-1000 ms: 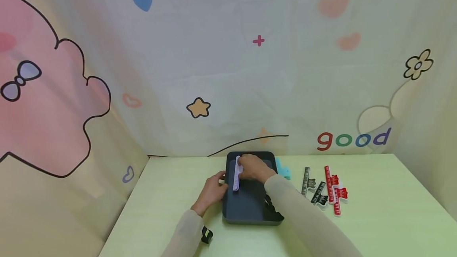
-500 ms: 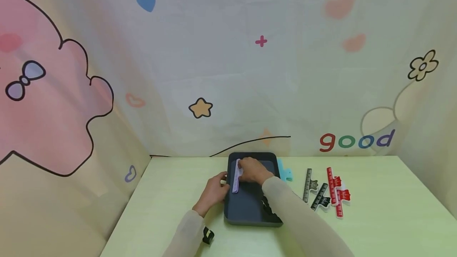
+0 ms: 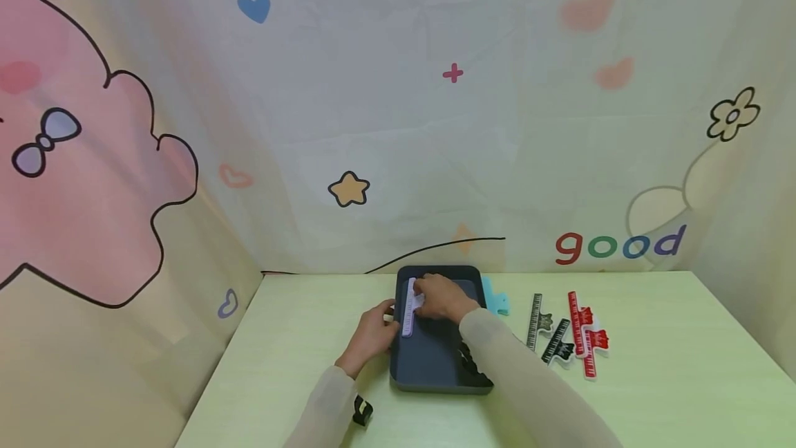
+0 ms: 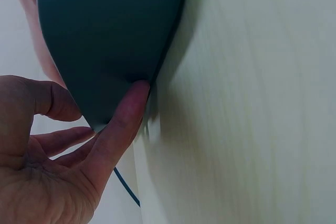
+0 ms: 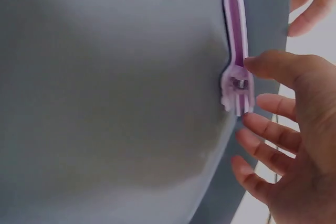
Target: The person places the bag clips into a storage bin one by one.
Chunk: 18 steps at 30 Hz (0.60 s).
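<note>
A lilac ruler-marked clip point(image 3: 408, 310) lies lengthwise along the left side of a dark grey tray point(image 3: 429, 368). In the right wrist view, its spring and handle end face my right hand point(image 3: 443, 297). The thumb tip of that hand is right at the clip point(image 5: 238, 35), and the other fingers are spread loosely beside its end. My left hand point(image 3: 372, 330) is at the tray's left edge. In the left wrist view its thumb point(image 4: 134, 103) presses the outer wall of the tray point(image 4: 110, 35), while the index fingertip meets the rim.
A turquoise clip point(image 3: 495, 298) lies behind the tray's right side. Further right are a grey clip point(image 3: 535, 321), a black clip point(image 3: 556, 342) and overlapping red clips point(image 3: 578, 327). A dark jagged shape point(image 3: 470, 364) shows beside the right sleeve. A printed curtain point(image 3: 398, 123) hangs behind the table.
The lilac clip has shifted slightly left and nearer within the tray, with my right hand following it. My left hand stays at the tray's edge.
</note>
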{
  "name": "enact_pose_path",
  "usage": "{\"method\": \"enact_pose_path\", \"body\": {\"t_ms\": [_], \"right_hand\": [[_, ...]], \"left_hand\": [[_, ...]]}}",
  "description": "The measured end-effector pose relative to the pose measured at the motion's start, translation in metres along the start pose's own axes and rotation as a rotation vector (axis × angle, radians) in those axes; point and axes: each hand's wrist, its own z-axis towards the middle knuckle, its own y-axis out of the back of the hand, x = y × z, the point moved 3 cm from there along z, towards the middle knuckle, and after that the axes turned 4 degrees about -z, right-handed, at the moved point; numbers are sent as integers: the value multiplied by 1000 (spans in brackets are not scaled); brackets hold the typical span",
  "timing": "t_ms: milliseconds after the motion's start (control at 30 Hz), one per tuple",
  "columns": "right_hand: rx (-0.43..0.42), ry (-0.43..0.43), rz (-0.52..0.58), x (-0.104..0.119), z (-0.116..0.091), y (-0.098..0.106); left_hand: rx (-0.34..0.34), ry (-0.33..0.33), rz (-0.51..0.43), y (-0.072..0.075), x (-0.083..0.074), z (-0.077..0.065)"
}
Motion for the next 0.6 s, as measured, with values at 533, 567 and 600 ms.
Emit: {"method": "enact_pose_path", "body": {"t_ms": [533, 567, 600], "right_hand": [[-121, 59, -78, -7, -34, 54], [-134, 67, -78, -8, -36, 56], [-144, 72, -80, -10, -39, 59]], "left_hand": [[-15, -38, 15, -1, 0, -1], [-17, -40, 14, -1, 0, -1], [-18, -41, 14, -1, 0, -1]]}}
